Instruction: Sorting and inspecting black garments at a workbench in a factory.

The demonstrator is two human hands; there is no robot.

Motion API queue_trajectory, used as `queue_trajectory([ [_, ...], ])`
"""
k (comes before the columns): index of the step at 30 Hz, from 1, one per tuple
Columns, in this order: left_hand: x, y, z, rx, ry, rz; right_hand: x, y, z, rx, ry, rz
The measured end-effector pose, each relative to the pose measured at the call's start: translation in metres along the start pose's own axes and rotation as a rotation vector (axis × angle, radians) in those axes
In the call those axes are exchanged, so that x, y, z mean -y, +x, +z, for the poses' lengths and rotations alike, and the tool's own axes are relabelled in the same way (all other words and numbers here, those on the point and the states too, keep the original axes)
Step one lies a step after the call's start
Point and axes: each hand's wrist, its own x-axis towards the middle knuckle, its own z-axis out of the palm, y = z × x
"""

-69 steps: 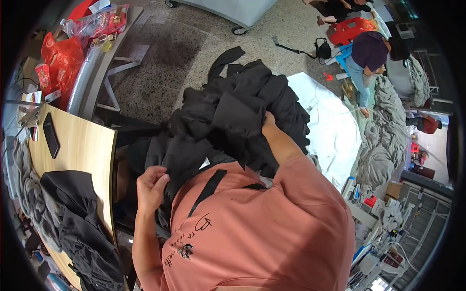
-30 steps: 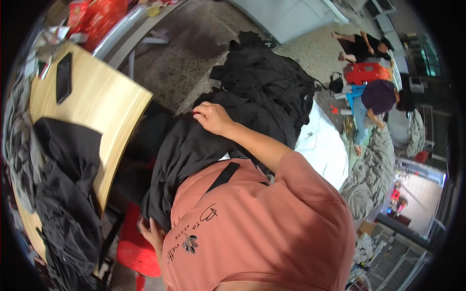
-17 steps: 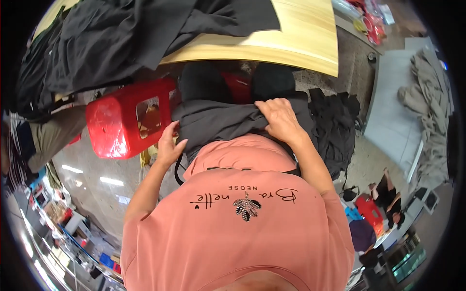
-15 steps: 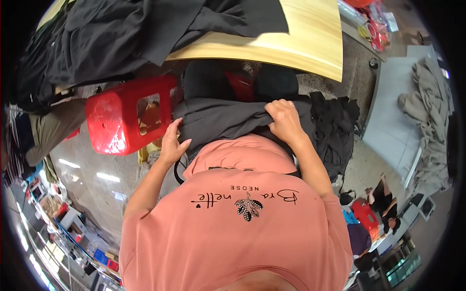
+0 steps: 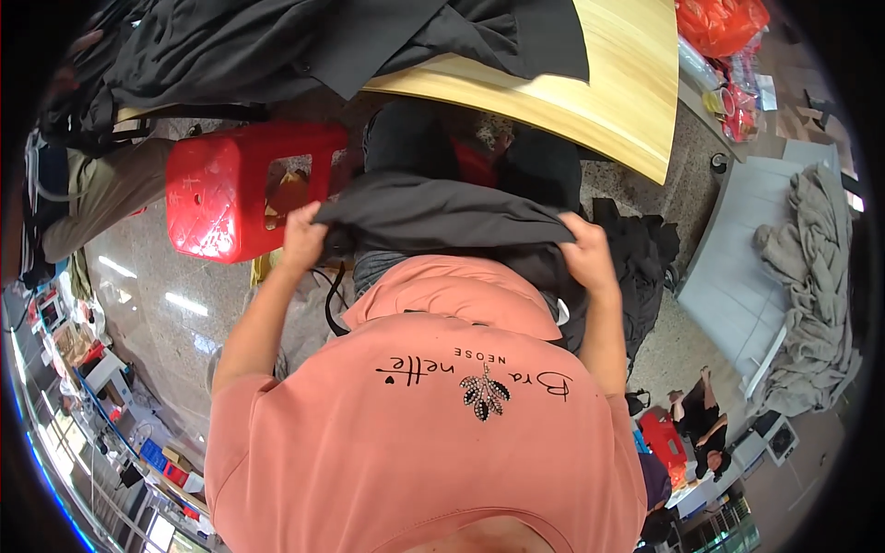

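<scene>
A dark grey cloth garment (image 5: 442, 212) is stretched across my lap, its exact kind not clear. My left hand (image 5: 304, 238) is closed on its left end, beside the red stool. At the other end, my right hand (image 5: 587, 253) grips the cloth with curled fingers. Between the two hands the fabric hangs in loose sideways folds. More crumpled black cloth (image 5: 631, 258) lies just right of my right hand, partly behind my forearm.
A red plastic stool (image 5: 207, 194) stands to the left. Ahead is a wooden table (image 5: 636, 111) with black garments (image 5: 221, 55) heaped over it. Grey cloth (image 5: 811, 286) lies on a pale panel (image 5: 728, 267) at the right. Another person's trouser leg (image 5: 111, 198) shows at far left.
My left hand was open at the cloth's edge and has now closed on it. My right hand has shifted right and nearer, and the garment is drawn out between both hands.
</scene>
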Motion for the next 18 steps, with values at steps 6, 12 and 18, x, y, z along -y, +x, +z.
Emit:
queue_trajectory([
  [6,-0.114,0.049,-0.018,0.218,0.385,0.099,-0.014,-0.045,-0.084,-0.064,0.661,0.26],
  [12,-0.036,0.092,0.034,0.092,0.631,0.015,-0.018,-0.015,-0.006,-0.482,-0.017,0.136],
  [18,-0.039,0.076,0.048,-0.074,0.846,0.125,0.05,0.058,0.069,-0.211,-0.109,-0.573],
])
